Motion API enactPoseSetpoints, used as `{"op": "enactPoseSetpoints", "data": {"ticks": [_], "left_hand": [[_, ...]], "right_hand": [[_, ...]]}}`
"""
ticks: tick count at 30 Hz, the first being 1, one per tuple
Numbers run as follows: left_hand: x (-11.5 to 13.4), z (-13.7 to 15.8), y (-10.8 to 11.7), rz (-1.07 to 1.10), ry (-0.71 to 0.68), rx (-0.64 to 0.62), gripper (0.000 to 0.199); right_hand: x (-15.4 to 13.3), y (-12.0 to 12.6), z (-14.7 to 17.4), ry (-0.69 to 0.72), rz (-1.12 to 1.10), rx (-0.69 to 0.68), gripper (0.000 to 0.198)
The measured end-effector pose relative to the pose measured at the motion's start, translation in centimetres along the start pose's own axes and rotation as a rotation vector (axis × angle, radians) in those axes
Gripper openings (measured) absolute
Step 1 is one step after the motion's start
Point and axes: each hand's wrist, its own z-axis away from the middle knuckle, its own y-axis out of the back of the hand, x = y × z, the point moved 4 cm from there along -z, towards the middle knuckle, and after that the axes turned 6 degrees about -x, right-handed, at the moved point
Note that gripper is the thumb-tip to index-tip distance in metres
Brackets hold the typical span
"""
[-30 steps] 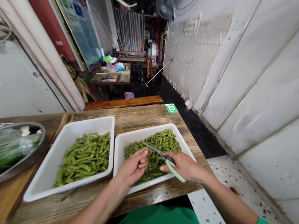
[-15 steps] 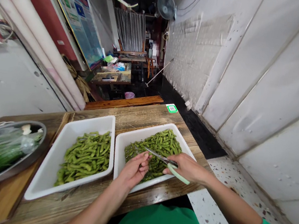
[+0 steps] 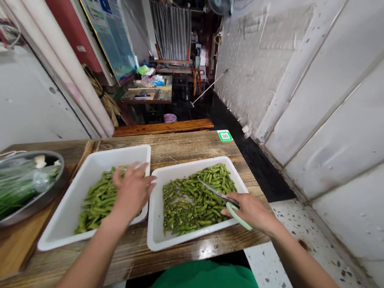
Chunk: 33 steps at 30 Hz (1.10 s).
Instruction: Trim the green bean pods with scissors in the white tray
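My left hand (image 3: 132, 190) hovers over the left white tray (image 3: 58, 228), its fingers spread and slightly curled above a heap of green soybean pods (image 3: 100, 202). I see nothing held in it. In my right hand (image 3: 248, 211) is a pair of scissors (image 3: 217, 193) with pale green handles, the blades pointing left over the right white tray (image 3: 154, 241). That tray holds wet-looking green pods (image 3: 202, 198), with a thinner patch at its left middle where the bottom shows. Part of the left heap is hidden behind my left hand.
A metal bowl (image 3: 56, 182) with bagged green stalks (image 3: 2, 193) stands on a wooden board (image 3: 20, 246) at the left. A green QR-code card (image 3: 225, 136) lies at the table's far corner. Beyond the wooden table (image 3: 191, 146) runs a bench (image 3: 165, 127), with a wall on the right.
My left hand has moved left from the scissor tips above the right tray to the left tray, and its fingers have opened. The scissors stay in my right hand, slightly shifted.
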Motion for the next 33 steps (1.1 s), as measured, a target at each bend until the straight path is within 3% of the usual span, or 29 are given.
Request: {"op": "enactPoseSetpoints", "data": {"ticks": [3,6,9,13,16,19,27,33], "left_hand": [[3.1,-1.9,-5.1,0.345,-0.197,-0.300,0.008],[5.0,-3.6,-8.7,0.548,-0.244,-0.340,0.015],[5.4,-4.5,-10.2,0.552,-0.249,-0.340,0.019],[5.0,-4.1,-9.8,0.675,-0.136,-0.456,0.003],[5.2,-2.7,-9.0,0.971,0.056,-0.552,0.020],[5.7,-1.3,-8.0,1.208,0.187,-0.521,0.028],[6.9,0.2,-7.0,1.310,0.205,-0.521,0.025],[7.3,1.3,-7.8,1.411,0.280,-0.655,0.020]], "right_hand": [[-0.2,-0.3,-0.2,-0.011,0.012,0.006,0.045],[-0.5,-0.3,-0.3,-0.007,0.024,0.016,0.044],[-0.6,-0.3,-0.1,-0.017,0.017,0.014,0.042],[-0.7,-0.3,-0.1,-0.004,-0.005,0.043,0.044],[-0.9,-0.3,-0.1,0.005,-0.004,0.070,0.049],[-1.5,-0.3,-0.1,0.038,0.007,0.068,0.053],[-3.0,0.1,0.6,0.109,-0.007,0.022,0.046],[-2.7,-0.3,0.7,0.104,-0.013,-0.023,0.047]]}}
